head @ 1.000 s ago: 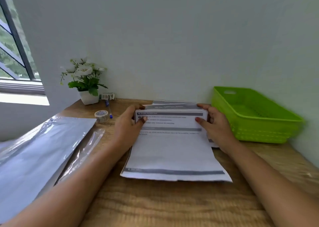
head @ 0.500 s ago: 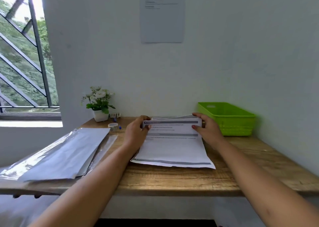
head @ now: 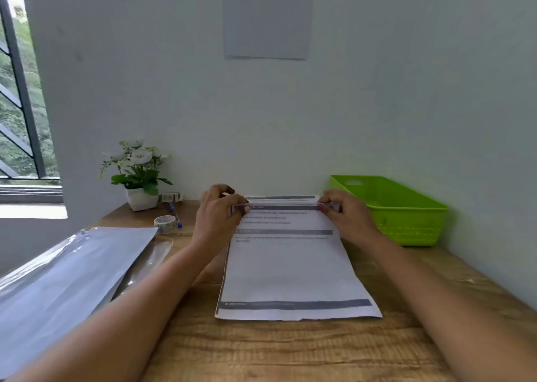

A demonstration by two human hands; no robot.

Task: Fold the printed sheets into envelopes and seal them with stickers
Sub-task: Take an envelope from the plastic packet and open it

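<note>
A printed sheet (head: 290, 268) with grey bars lies on top of a small stack (head: 282, 198) in the middle of the wooden desk (head: 261, 349). My left hand (head: 216, 217) pinches the sheet's far left corner between thumb and fingers. My right hand (head: 345, 216) pinches its far right corner. The sheet's far edge is slightly raised off the stack. A roll of sticker tape (head: 165, 224) sits to the left of my left hand, and a second roll (head: 172, 197) stands near the wall.
A green plastic basket (head: 389, 207) stands at the right against the wall. Shiny plastic sleeves (head: 66, 280) lie at the left and overhang the desk edge. A potted white flower (head: 138, 175) and a blue pen (head: 175, 214) sit at the back left. A paper notice (head: 267, 18) hangs on the wall.
Both hands shifted from resting on the stack's far end to pinching the top sheet's far corners. The camera has tilted up and back, then moved closer again.
</note>
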